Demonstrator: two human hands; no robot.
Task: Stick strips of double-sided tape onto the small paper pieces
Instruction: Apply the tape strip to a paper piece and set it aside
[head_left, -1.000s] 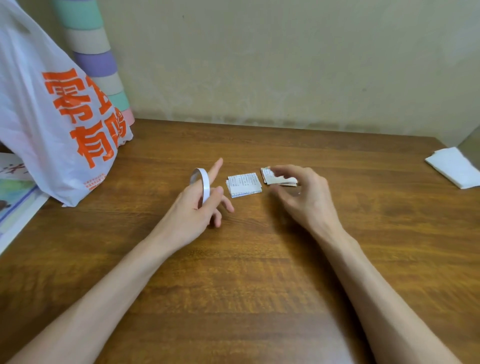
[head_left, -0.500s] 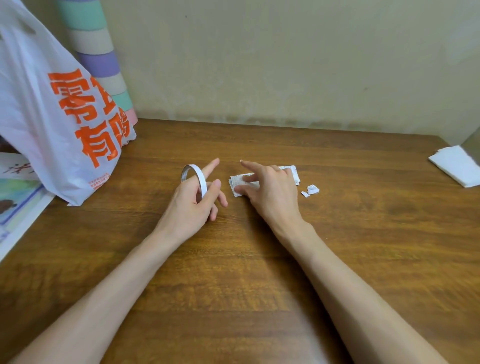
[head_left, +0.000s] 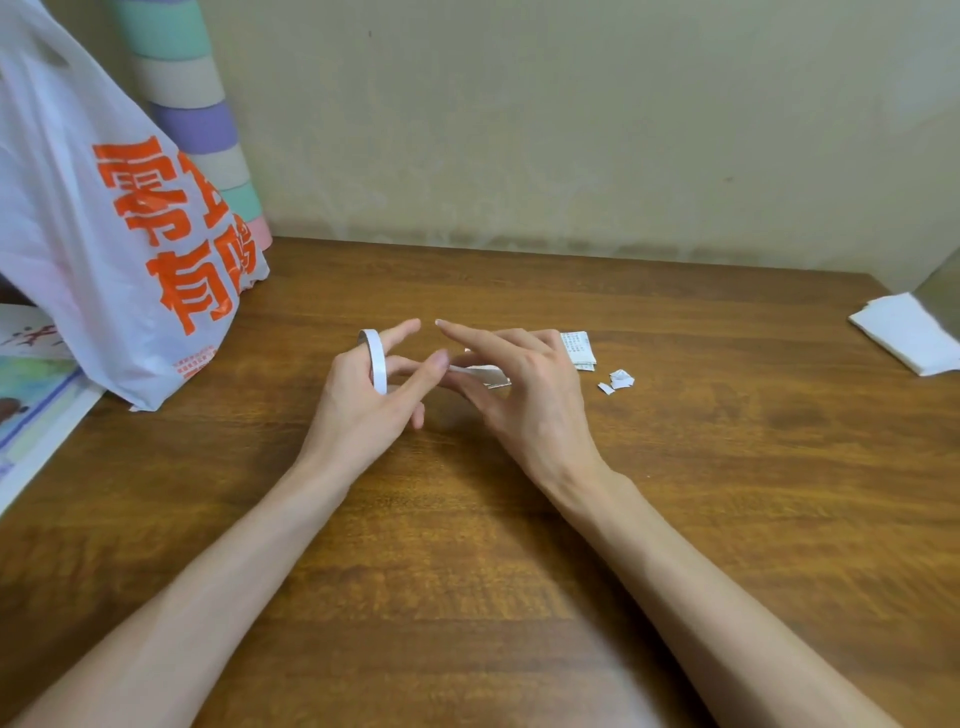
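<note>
My left hand (head_left: 363, 410) holds a thin white roll of double-sided tape (head_left: 375, 364), the ring hooked over its fingers with the index finger stretched forward. Right beside it, my right hand (head_left: 524, 395) pinches a small stack of printed paper pieces (head_left: 485, 375) between thumb and fingers, just above the wooden table (head_left: 519, 545). The stack's left end nearly meets my left fingertips. Another printed paper piece (head_left: 577, 349) lies flat behind my right hand, partly hidden by it.
A few tiny white paper scraps (head_left: 618, 381) lie right of my right hand. A white plastic bag with orange print (head_left: 119, 234) stands at the left, striped rolls (head_left: 197, 119) behind it. Folded white tissue (head_left: 909, 332) sits at the far right edge.
My right hand left the right-hand paper piece, reached to the left stack and lifted it toward my left hand. The paper scraps came into view. My left hand stayed nearly still.
</note>
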